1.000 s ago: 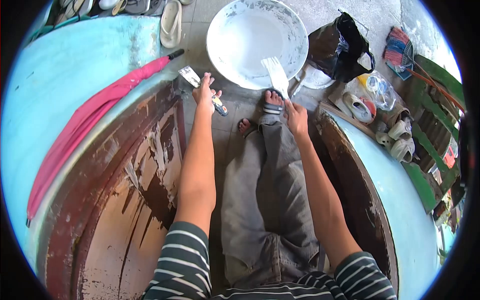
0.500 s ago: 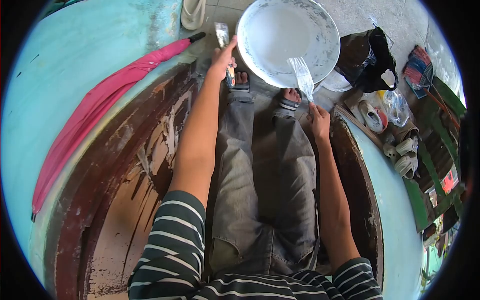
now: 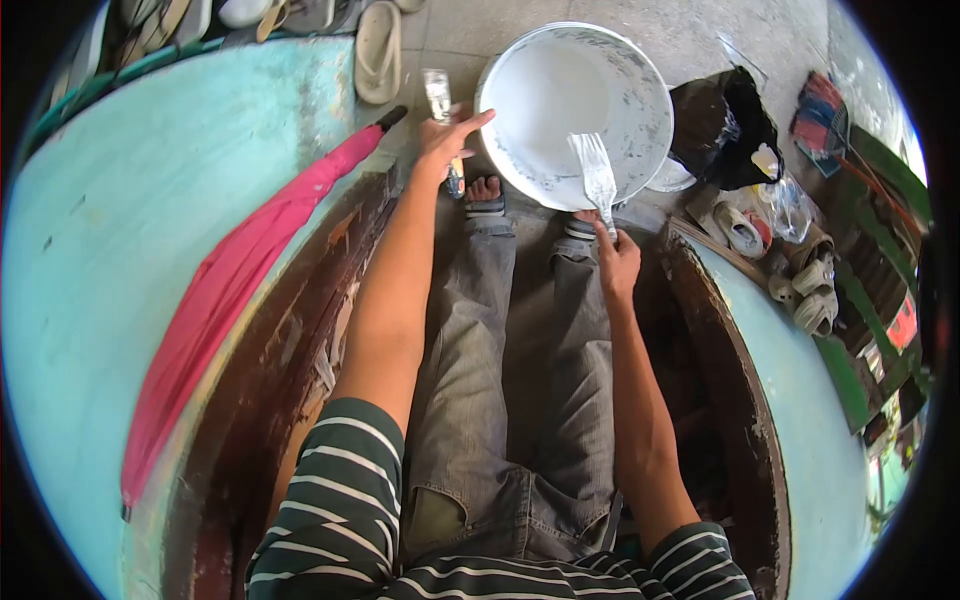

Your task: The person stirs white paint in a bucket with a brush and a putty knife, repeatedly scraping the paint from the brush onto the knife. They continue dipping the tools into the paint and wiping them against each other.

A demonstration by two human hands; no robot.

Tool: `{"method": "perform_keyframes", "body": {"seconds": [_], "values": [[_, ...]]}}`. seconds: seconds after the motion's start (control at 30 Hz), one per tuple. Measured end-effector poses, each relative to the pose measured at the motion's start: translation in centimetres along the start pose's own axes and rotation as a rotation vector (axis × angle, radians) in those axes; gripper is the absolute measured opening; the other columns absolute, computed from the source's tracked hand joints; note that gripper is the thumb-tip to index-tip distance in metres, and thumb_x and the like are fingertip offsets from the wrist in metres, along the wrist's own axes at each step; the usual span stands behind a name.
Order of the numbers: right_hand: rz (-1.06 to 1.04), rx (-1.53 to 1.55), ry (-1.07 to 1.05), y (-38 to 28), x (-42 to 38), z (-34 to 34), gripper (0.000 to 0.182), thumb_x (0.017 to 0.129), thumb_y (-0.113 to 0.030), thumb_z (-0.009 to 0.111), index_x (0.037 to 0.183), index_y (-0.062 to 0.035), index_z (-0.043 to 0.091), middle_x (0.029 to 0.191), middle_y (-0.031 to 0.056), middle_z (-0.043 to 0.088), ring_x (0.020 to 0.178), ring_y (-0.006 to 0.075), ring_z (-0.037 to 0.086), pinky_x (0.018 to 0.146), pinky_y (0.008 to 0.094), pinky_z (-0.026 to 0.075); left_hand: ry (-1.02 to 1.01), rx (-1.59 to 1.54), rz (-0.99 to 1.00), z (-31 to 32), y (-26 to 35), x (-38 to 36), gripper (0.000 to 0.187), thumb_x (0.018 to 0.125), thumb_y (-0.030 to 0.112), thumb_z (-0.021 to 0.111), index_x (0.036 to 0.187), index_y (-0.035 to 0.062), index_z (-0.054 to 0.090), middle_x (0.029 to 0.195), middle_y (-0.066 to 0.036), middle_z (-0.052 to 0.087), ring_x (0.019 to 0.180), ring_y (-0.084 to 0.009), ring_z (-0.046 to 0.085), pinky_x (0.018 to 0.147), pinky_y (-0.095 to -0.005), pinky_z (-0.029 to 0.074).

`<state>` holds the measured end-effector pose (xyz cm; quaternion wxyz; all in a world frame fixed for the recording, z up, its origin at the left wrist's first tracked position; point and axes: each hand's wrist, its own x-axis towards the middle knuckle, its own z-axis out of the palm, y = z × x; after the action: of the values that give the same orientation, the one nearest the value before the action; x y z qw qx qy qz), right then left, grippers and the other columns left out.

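A white bucket (image 3: 655,165) stands on the floor in front of my feet, with white paint inside and grey smears round its inner wall. My right hand (image 3: 618,262) grips the handle of a paintbrush (image 3: 595,165). Its bristles are coated white and overlap the near side of the bucket. My left hand (image 3: 442,142) is closed round a putty knife (image 3: 437,90), its paint-spotted blade pointing away from me and its dark and orange handle end showing below the fingers. The index finger stretches out to the bucket's left rim.
A folded pink umbrella (image 3: 240,290) leans along the turquoise wall (image 3: 170,180) at left. Beyond it lies a beige slipper (image 3: 378,55). Right of the bucket are a black plastic bag (image 3: 735,125), several shoes (image 3: 815,295) and a broom (image 3: 822,125). Brown wooden edges (image 3: 720,350) flank my legs.
The view has tilted up slightly, bringing more footwear in at top left. My right hand has drawn left with the paintbrush. My left index finger has stretched toward the bucket rim.
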<state>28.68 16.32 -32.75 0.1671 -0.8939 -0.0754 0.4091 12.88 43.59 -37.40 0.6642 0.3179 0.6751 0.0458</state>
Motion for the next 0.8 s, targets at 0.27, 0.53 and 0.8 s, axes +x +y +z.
{"method": "perform_keyframes", "body": {"seconds": [0.27,0.53,0.8], "values": [[-0.241,-0.244,0.244,-2.4,3.1,-0.8,0.042,0.078,-0.037,0.066,0.103,-0.0040,0.064,0.125,0.0245,0.044,0.111,0.0392,0.048,0.093,0.0420,0.039,-0.207,0.131,0.027,0.5,1.3,2.5,0.059,0.064,0.000,0.076,0.119,-0.0040,0.053,0.100,-0.013,0.064,0.086,-0.0205,0.063,0.068,-0.0332,0.053],[-0.104,0.118,0.105,-4.1,9.9,-1.8,0.048,0.077,-0.038,0.068,0.107,-0.0010,0.063,0.128,0.0288,0.038,0.119,0.0430,0.040,0.102,0.0413,0.033,-0.230,0.101,0.053,0.0,0.1,4.6,0.017,0.062,-0.008,0.067,0.077,-0.0047,0.059,0.073,-0.007,0.060,0.063,-0.0156,0.057,0.057,-0.0279,0.044],[-0.122,0.077,-0.160,-1.9,8.9,-2.0,0.049,0.076,-0.036,0.070,0.113,-0.0049,0.062,0.132,0.0227,0.034,0.124,0.0348,0.035,0.104,0.0418,0.031,-0.270,0.150,-0.009,-1.8,-0.8,5.5,0.033,0.065,-0.009,0.063,0.096,-0.0063,0.053,0.081,-0.010,0.056,0.072,-0.0197,0.058,0.069,-0.0309,0.048]]}}
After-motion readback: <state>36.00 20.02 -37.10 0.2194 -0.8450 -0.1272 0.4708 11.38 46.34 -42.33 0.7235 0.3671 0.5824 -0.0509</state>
